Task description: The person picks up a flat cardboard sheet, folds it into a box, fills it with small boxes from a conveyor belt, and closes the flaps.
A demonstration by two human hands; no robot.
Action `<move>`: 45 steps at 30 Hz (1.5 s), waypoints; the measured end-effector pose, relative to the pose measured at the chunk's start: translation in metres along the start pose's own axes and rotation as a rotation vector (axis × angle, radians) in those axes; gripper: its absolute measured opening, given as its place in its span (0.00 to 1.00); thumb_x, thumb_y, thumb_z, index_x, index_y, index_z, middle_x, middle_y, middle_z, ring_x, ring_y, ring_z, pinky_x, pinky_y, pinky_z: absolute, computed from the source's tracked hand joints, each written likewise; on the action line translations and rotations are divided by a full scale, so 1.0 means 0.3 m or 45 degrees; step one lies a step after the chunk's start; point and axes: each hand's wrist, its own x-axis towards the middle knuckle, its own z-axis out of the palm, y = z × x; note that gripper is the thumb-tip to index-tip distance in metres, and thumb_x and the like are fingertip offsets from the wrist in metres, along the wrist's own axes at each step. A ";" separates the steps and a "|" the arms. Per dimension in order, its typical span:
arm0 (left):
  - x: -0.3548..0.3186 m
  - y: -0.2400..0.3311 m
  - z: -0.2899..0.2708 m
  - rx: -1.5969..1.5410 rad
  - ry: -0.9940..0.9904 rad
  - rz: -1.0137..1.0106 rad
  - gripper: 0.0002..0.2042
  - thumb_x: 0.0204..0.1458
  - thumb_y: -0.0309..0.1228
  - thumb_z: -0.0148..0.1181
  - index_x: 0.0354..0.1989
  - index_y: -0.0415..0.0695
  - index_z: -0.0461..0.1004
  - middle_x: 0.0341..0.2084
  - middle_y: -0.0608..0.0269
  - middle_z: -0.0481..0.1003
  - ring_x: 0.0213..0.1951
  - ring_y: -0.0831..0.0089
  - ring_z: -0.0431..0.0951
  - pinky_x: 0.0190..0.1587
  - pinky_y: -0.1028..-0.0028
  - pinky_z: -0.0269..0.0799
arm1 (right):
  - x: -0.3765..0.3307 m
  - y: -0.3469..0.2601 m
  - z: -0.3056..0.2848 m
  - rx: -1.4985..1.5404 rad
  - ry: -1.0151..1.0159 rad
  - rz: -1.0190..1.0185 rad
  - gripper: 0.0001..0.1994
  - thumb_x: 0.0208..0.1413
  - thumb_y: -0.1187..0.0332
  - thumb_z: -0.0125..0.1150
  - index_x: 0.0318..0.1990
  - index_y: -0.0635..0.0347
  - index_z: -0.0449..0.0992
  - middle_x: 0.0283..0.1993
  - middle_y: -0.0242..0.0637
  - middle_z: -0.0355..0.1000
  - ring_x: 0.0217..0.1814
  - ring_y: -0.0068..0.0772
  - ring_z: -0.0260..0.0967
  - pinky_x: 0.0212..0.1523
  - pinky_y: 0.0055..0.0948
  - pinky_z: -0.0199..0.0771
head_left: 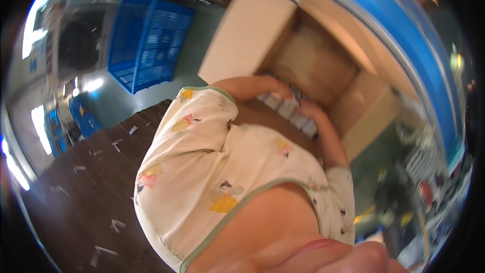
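Left hand (283, 91) and right hand (310, 109) work at the packs (298, 121) in the carton (247, 31), grip too blurred to tell; even pressure should keep the row straight.

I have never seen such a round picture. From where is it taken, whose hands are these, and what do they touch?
No robot works here: a person uses two bare hands. The picture comes from a wide fisheye camera worn on the head, looking down, so straight edges bend. Inside an open cardboard box, the left hand and right hand appear to touch a row of small pale packages; blur hides whether anything is gripped. White scraps lie on the dark brown surface at left; a blue crate stands beyond it.
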 end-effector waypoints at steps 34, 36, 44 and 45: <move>-0.838 0.112 -1.002 -0.263 1.491 -0.230 0.47 0.28 0.63 0.61 0.47 0.30 0.64 0.38 0.44 0.71 0.39 0.61 0.73 0.45 0.69 0.68 | -0.736 -0.194 -1.178 0.528 1.705 0.000 0.28 0.41 0.63 0.58 0.50 0.70 0.60 0.36 0.44 0.70 0.37 0.30 0.68 0.38 0.24 0.66; -0.810 0.113 -0.992 -0.254 1.617 -0.197 0.44 0.28 0.62 0.62 0.45 0.31 0.66 0.37 0.46 0.72 0.40 0.62 0.73 0.46 0.69 0.67 | -0.715 -0.202 -1.175 0.863 1.648 -0.220 0.19 0.40 0.66 0.57 0.41 0.68 0.66 0.33 0.38 0.69 0.31 0.26 0.67 0.35 0.24 0.66; -0.917 0.277 -0.900 -0.474 2.159 0.604 0.35 0.35 0.42 0.69 0.48 0.33 0.60 0.40 0.52 0.70 0.42 0.66 0.71 0.46 0.70 0.67 | -0.890 -0.265 -1.058 0.666 2.175 -0.486 0.28 0.41 0.73 0.61 0.52 0.69 0.59 0.47 0.43 0.63 0.46 0.31 0.62 0.46 0.27 0.62; -0.956 0.305 -0.844 -0.392 2.160 0.743 0.38 0.36 0.42 0.69 0.49 0.30 0.56 0.38 0.49 0.69 0.40 0.68 0.71 0.42 0.73 0.69 | -0.940 -0.325 -1.011 0.533 2.243 -0.542 0.27 0.41 0.73 0.61 0.50 0.70 0.59 0.47 0.44 0.63 0.46 0.31 0.62 0.47 0.28 0.62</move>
